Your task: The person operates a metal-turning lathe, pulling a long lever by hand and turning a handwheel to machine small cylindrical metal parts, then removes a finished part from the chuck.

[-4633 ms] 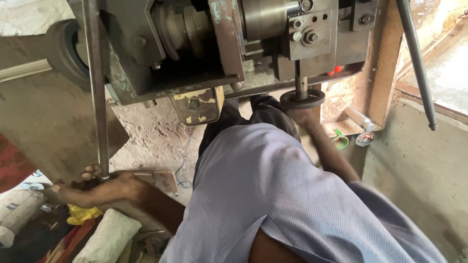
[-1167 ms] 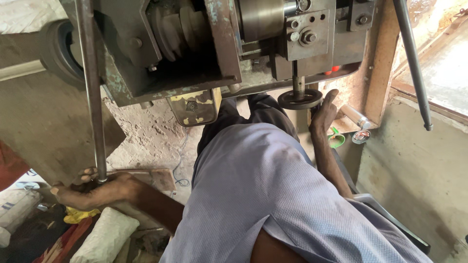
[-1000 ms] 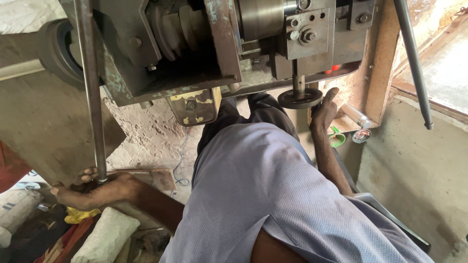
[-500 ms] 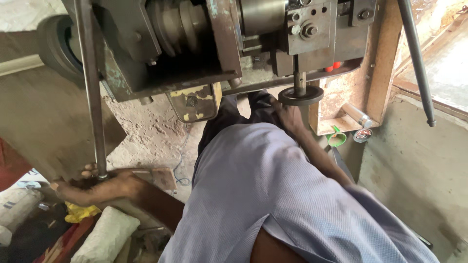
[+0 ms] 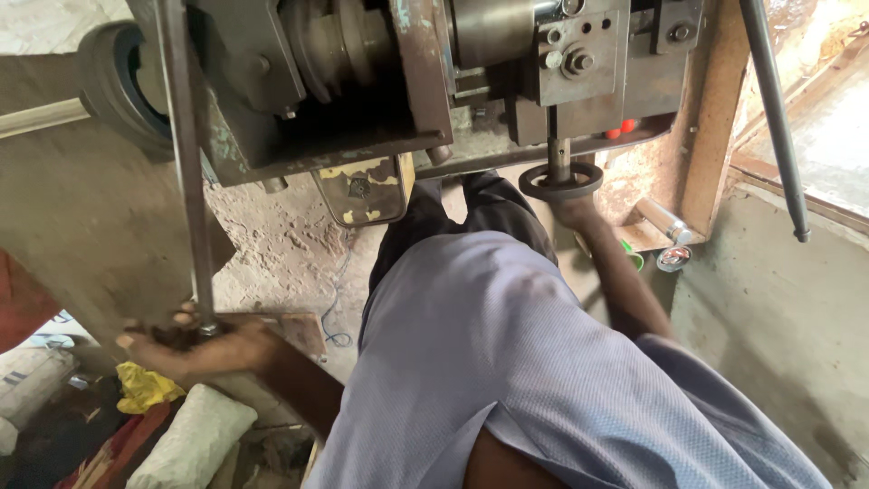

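— Left hand (image 5: pixel 195 349)?
— Closed around the bottom end of the long metal lever (image 5: pixel 186 163), low beside the machine (image 5: pixel 380 81).
— Right hand (image 5: pixel 572 206)?
— Pressed up under the small black handwheel (image 5: pixel 561 181); fingers hidden, impossible to tell if gripping.

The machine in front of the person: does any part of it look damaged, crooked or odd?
The yellow plate under the machine has most of its paint chipped off, and the frame edges are worn and stained. Nothing looks broken or spilled. The left hand rests at the foot of the long rod; the right hand is at the small handwheel.
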